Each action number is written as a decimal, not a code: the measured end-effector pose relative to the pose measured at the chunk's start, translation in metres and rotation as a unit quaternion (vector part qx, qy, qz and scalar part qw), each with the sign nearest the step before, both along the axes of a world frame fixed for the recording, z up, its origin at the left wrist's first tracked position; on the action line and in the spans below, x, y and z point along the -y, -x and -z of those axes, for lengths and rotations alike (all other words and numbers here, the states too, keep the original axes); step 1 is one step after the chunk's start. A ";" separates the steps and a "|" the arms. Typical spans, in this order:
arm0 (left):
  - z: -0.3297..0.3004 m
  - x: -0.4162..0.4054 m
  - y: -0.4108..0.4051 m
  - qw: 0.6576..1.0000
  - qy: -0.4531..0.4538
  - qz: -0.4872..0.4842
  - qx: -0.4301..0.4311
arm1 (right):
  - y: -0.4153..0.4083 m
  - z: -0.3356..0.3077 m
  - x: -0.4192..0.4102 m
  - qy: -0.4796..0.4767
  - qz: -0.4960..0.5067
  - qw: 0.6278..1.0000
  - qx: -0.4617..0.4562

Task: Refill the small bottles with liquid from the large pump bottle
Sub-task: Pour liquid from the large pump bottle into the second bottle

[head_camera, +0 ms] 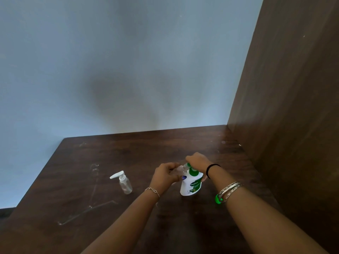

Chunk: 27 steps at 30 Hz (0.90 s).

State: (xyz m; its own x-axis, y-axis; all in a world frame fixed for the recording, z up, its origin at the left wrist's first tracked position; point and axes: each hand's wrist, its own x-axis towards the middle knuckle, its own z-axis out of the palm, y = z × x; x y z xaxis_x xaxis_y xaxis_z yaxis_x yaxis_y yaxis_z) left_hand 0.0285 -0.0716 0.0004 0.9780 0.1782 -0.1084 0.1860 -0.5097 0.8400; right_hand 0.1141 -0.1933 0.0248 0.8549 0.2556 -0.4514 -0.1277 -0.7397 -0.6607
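Note:
A large white pump bottle (190, 185) with a green pump head and green label stands on the dark wooden table (113, 153). My right hand (198, 161) rests on top of its pump head, fingers curled over it. My left hand (166, 174) holds a small clear bottle (178, 170) tilted on its side, its open mouth at the pump's spout. A second small clear bottle (125, 184) with a white pump cap stands upright to the left, apart from both hands.
A brown wooden panel (286, 107) rises along the table's right side. A pale blue wall (119, 61) runs behind the table's far edge. A small green object (218, 199) lies on the table under my right wrist. White scratches mark the tabletop at the left.

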 end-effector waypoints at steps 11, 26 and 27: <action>0.001 -0.002 -0.002 1.000 0.008 -0.001 0.005 | 0.001 -0.003 0.003 -0.017 0.007 1.000 -0.007; 0.000 -0.006 -0.002 0.999 0.042 0.023 -0.013 | 0.007 -0.012 0.002 -0.010 0.010 1.000 -0.018; 0.000 -0.007 -0.002 0.999 0.039 0.018 -0.013 | 0.007 -0.010 0.000 -0.003 0.013 1.000 0.001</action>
State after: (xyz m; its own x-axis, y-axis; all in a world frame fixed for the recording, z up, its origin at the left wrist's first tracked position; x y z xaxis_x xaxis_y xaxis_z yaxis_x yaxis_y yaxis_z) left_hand 0.0307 -0.0644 0.0002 0.9801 0.1336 -0.1470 0.1921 -0.4490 0.8726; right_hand 0.1068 -0.1931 0.0344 0.8625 0.2362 -0.4476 -0.1450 -0.7321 -0.6656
